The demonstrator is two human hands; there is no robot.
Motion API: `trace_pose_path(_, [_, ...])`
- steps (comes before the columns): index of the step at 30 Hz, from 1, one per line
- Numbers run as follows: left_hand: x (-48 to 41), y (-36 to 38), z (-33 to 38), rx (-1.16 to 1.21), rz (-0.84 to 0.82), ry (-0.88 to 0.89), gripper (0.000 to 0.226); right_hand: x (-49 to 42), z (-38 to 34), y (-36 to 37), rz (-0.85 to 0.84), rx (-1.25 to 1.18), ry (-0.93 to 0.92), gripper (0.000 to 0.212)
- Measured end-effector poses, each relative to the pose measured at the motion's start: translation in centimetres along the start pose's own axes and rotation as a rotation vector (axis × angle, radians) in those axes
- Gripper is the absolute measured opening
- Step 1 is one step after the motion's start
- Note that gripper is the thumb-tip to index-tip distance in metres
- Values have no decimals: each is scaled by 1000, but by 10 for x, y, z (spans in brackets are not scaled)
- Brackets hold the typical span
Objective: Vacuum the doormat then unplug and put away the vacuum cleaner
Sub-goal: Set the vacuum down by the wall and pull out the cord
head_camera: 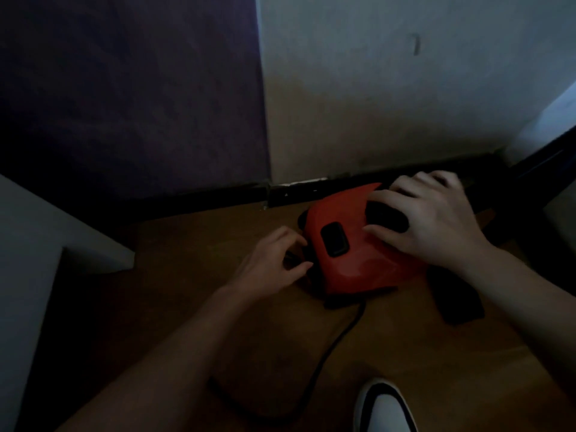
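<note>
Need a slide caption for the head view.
Right hand rests on a red vacuum on the wood floor; left hand at its side, cord trailing toward the camera.

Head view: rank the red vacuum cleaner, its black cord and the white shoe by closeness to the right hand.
1. Red vacuum cleaner: touching, directly under the right hand.
2. Black cord: trails from the vacuum's near edge toward the camera.
3. White shoe: at the bottom edge of the frame.

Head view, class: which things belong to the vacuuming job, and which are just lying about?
Job: red vacuum cleaner, black cord, left hand, right hand.
Just there: white shoe, white furniture, dark baseboard.
</note>
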State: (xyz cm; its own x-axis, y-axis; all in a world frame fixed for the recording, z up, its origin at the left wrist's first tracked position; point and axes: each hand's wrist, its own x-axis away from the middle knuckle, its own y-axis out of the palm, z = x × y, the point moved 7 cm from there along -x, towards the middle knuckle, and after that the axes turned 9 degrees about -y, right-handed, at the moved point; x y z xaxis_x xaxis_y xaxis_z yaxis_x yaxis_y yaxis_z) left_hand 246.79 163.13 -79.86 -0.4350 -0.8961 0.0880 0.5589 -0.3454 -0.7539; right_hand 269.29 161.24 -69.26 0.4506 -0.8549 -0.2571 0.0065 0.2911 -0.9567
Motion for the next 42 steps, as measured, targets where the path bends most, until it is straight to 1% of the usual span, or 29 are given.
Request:
trace_pose_path(3, [2, 3, 1, 38, 28, 11, 32, -1, -7, -1, 28, -22, -12, 45])
trace_pose_path(7, [5, 8, 1, 88, 15, -1, 31, -1, -7, 0, 47, -66, 47, 43])
trace_pose_path(10, [8, 15, 1, 119, -11, -48, 24, -2, -6, 0, 45, -104, 77, 40])
trace_pose_path(14, [13, 20, -1, 203, -47, -111, 8, -3, -4, 1, 43, -142, 115, 39])
trace_pose_path(17, [17, 21, -1, 218, -87, -152, 6, -5, -5, 0, 31, -153, 141, 39])
trace_pose_path(21, [23, 30, -9, 256, -94, -249, 6, -6, -5, -2, 13, -166, 160, 38])
trace_pose_path(23, [26, 36, -12, 357, -130, -315, 9, -7, -6, -2, -2, -165, 166, 37])
trace_pose_path(25, [29, 41, -13, 501, -165, -400, 18, -8, -7, -1, -12, -160, 167, 37])
trace_pose_path(28, [33, 44, -12, 640, -173, -502, 23, -8, -9, 0, -20, -162, 163, 38])
trace_pose_path(34, [38, 52, -20, 760, -153, -627, 21, -8, -7, -1, -31, -147, 169, 40])
trace_pose_path(38, [50, 69, -32, 771, -210, -765, 23, -8, -7, -2, -31, -147, 163, 40])
trace_pose_path(40, [53, 74, -41, 853, -185, -858, 21, -8, -7, -1, -22, -149, 159, 40])
trace_pose_path(42, [51, 75, -51, 992, -115, -931, 24, -8, -7, 0, -10, -140, 152, 40])
